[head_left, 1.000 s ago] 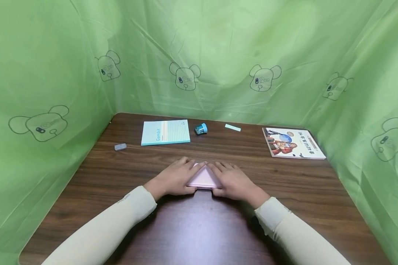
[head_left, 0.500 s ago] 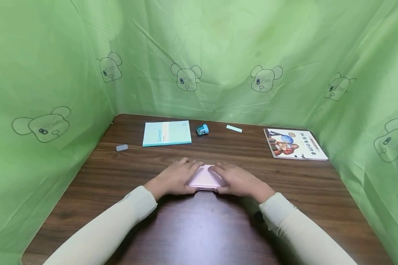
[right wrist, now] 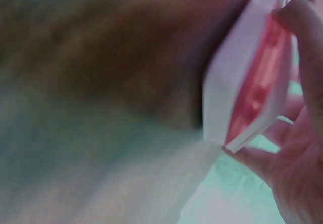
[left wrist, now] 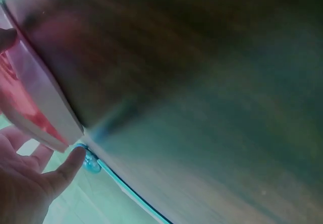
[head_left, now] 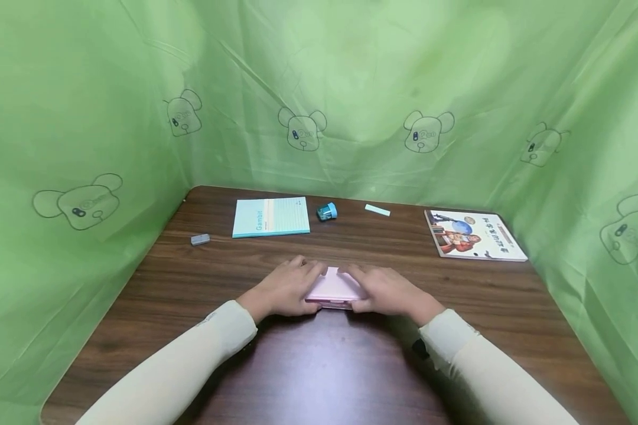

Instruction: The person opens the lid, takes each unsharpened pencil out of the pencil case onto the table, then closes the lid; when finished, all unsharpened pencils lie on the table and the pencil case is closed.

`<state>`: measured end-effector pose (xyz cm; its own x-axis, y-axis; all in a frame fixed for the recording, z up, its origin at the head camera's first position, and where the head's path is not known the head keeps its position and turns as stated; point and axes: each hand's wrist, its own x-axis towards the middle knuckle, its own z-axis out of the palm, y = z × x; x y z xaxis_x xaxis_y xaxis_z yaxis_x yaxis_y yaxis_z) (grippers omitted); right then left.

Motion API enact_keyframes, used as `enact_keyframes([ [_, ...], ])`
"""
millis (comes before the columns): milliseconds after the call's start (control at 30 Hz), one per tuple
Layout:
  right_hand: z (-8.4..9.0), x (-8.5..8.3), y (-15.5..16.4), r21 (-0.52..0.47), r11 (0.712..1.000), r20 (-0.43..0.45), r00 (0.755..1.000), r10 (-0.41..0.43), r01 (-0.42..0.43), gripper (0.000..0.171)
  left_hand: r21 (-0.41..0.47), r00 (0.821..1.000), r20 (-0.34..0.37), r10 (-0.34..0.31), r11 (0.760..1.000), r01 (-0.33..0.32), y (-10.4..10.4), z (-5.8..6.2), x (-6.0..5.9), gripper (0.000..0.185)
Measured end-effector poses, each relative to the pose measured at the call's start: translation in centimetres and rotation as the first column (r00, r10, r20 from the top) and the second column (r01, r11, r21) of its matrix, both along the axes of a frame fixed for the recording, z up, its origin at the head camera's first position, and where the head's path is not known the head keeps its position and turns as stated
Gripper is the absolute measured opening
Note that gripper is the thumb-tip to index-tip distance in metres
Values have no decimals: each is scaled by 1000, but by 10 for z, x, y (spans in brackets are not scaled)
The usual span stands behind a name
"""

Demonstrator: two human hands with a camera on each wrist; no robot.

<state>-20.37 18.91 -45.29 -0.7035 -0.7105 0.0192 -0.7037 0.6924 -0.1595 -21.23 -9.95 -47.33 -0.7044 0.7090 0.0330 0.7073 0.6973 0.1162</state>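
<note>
Pink booklet point(head_left: 334, 289) sits mid-bench point(head_left: 319, 366), held from both sides: left hand point(head_left: 284, 289) grips its left edge, right hand point(head_left: 385, 290) grips its right edge, fingers curled over the cover. Wrist views show the pages slightly parted, thumb at the edge. Far side: teal notebook point(head_left: 271, 216), blue sharpener point(head_left: 326, 211), grey eraser point(head_left: 199, 239), picture book point(head_left: 474, 234).

both arms wear long, close-fitting cream sleeves that end at the wrists, with soft creases along the forearms. the left hand point(head_left: 284, 289) and right hand point(head_left: 388, 290) are bare, with no rings or gloves visible. a small dark patch sits on the underside of the right sleeve near the wrist, and a faint mark shows on the left sleeve.
</note>
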Motion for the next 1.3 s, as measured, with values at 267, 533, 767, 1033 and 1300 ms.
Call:
enact_keyframes([
  [267, 24, -12, 9, -127, 991, 297, 955, -3, 42, 59, 54, 993, 102, 59, 996, -65, -4, 9, 1, 108],
  [533, 21, -30, 23, -356, 913, 434, 900, -29, 201, 35, 134, 946, 166, 279, 944, -302, -35, 18, 4, 133],
  [767, 10, -51, 33, -519, 693, 555, 814, -171, 500, 38, 141, 900, 286, 328, 915, -378, -42, 12, 4, 105],
  [1033, -5, -73, 26, -488, 431, 788, 596, -158, 759, 45, 141, 907, 314, 280, 931, -336, -32, 11, 1, 80],
  [1300, -21, -89, 12, -464, 392, 793, 570, -217, 795, 43, 134, 899, 343, 271, 934, -332, -30, 11, -1, 82],
])
